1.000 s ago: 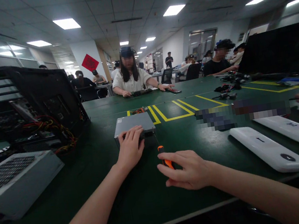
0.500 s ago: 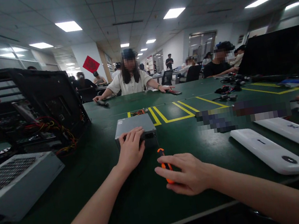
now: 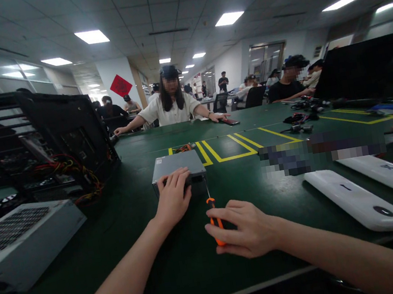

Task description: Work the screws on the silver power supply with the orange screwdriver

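Resting on the green table (image 3: pixel 186 268), the grey metal box (image 3: pixel 177 164) lies directly ahead of you. Your left hand (image 3: pixel 170 196) lies on its near side and top edge, fingers slightly bent; whether it grips or only rests on the box cannot be told. Your right hand (image 3: pixel 247 228), to the near right of the box, has its fingers closed around the handle of an orange-and-black screwdriver (image 3: pixel 211 203). The shaft points at the box's near right corner; contact at the tip cannot be confirmed. Just behind the box lies a cable bundle (image 3: pixel 183 148); yellow lines (image 3: pixel 233 157) mark the table beyond and to the right of the box. Left of the box are a larger grey unit (image 3: pixel 53 241) with a perforated panel and a black computer case (image 3: pixel 48 120). Well right of the box lie two white devices (image 3: pixel 358 201).
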`<state>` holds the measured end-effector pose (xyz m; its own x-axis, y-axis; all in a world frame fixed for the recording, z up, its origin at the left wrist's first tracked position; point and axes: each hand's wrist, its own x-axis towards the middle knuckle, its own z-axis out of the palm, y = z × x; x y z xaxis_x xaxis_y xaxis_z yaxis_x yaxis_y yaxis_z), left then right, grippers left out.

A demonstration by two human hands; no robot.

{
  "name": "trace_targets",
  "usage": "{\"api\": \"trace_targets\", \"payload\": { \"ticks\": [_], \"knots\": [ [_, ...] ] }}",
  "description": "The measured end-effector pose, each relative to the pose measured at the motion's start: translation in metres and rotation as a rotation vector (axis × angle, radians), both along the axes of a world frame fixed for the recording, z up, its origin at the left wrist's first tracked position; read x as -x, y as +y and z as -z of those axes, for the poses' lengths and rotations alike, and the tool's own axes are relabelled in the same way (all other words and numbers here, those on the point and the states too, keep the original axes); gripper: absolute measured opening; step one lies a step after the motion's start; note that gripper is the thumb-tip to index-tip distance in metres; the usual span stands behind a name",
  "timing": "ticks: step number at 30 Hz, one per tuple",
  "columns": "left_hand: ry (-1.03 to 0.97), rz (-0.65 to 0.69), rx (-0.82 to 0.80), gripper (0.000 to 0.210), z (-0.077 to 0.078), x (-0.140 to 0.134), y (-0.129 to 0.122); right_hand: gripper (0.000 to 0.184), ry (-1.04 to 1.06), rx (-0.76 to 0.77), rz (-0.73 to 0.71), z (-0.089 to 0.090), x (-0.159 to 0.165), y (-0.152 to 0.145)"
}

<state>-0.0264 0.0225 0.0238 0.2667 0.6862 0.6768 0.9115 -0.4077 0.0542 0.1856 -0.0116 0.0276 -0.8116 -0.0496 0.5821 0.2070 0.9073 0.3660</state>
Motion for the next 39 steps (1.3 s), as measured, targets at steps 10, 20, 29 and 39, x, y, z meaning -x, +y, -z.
{"api": "trace_targets", "payload": {
  "ticks": [10,20,29,39],
  "knots": [
    [-0.014,0.004,0.008,0.034,0.000,-0.001,-0.001,0.029,0.041,0.013,0.001,0.002,-0.002,0.003],
    [-0.017,-0.017,0.083,0.037,-0.004,-0.003,-0.004,0.026,0.149,0.041,-0.016,0.003,-0.002,0.006],
    [0.020,-0.019,0.094,0.037,-0.009,-0.005,0.000,0.025,0.109,0.178,-0.005,-0.002,0.004,0.012],
    [0.037,-0.023,0.043,0.037,-0.004,-0.005,0.001,0.038,0.097,0.182,-0.056,0.002,0.003,0.013]
  ]
}}
